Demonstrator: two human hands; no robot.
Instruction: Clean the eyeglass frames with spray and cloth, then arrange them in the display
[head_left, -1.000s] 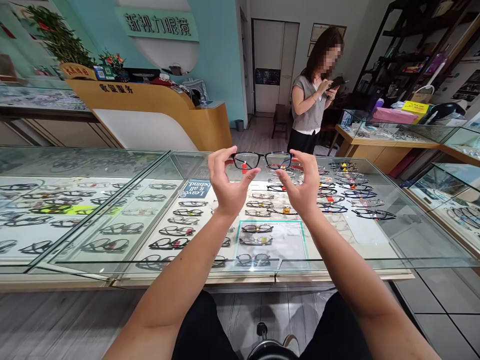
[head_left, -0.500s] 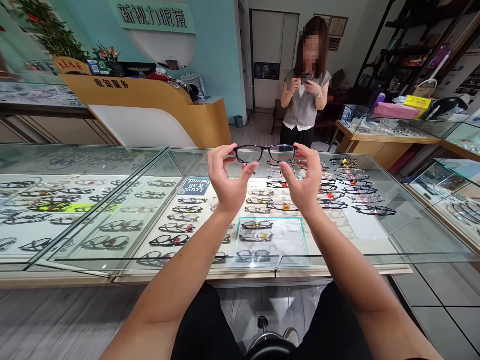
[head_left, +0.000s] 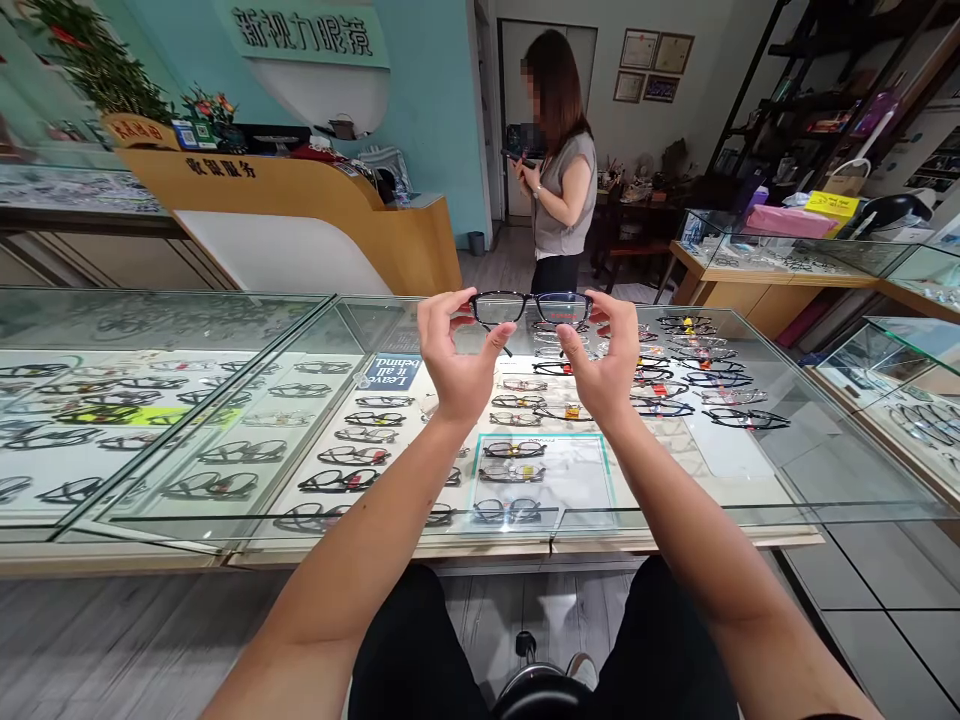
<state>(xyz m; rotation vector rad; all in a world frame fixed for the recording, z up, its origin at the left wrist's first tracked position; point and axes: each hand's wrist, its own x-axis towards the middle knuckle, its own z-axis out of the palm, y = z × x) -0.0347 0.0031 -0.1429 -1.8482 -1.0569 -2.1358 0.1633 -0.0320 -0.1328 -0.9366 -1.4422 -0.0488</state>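
Note:
A pair of dark-framed eyeglasses [head_left: 532, 297] is held up level above the glass counter, its temples unfolded. My left hand [head_left: 459, 350] pinches it at the left end of the frame, thumb below and fingers above. At the opposite end, my right hand [head_left: 604, 350] grips it the same way. Red marking shows on the right lens. Below my hands, inside the glass display case [head_left: 660, 510], lie rows of other eyeglasses [head_left: 515, 450], several with small coloured tags.
Beyond the counter a person [head_left: 559, 170] stands side-on with a phone. A wooden service desk [head_left: 300, 200] is at back left. Another glass showcase [head_left: 780, 262] carries a pink item [head_left: 791, 221] and a yellow box [head_left: 831, 205]. A stool [head_left: 544, 695] is under me.
The person across the counter has moved left and turned from facing me to side-on. My hands have barely shifted; the eyeglasses are tilted slightly, with the temple tips showing lower.

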